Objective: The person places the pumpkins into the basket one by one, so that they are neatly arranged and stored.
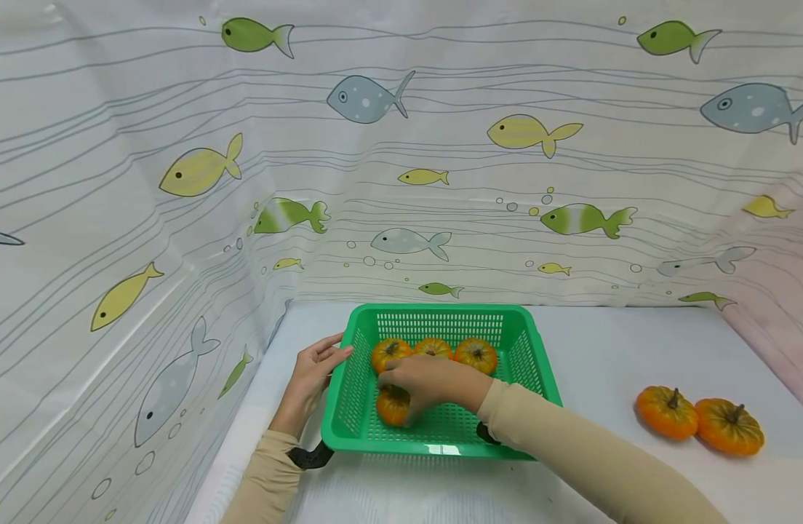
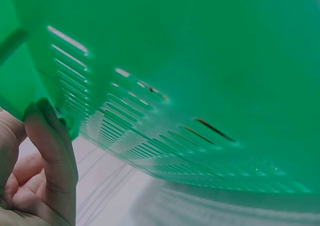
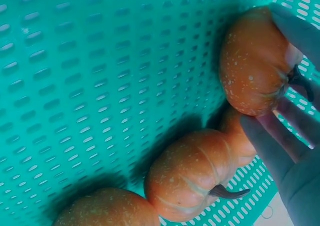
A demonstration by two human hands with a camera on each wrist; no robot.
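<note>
A green plastic basket (image 1: 434, 450) with slotted walls stands in front of me, holding several small orange pumpkins. At its left side my left hand (image 1: 310, 378) grips the rim, with the thumb at the edge; the left wrist view shows its bent fingers (image 2: 52, 141) against the basket's outer wall (image 2: 175, 50). My right hand (image 1: 434, 380) reaches inside and holds one pumpkin (image 3: 252, 60) near the basket's left, its thumb and fingers spread around the stem side. Behind it, a row of pumpkins (image 1: 476, 355) lies along the back wall, partly covered by this hand.
Two more orange pumpkins, one left (image 1: 666, 413) and one right (image 1: 730, 427), sit touching each other on the white table (image 1: 604, 349), to the right of the basket. A fish-patterned sheet (image 1: 480, 211) rises behind the table and along both sides.
</note>
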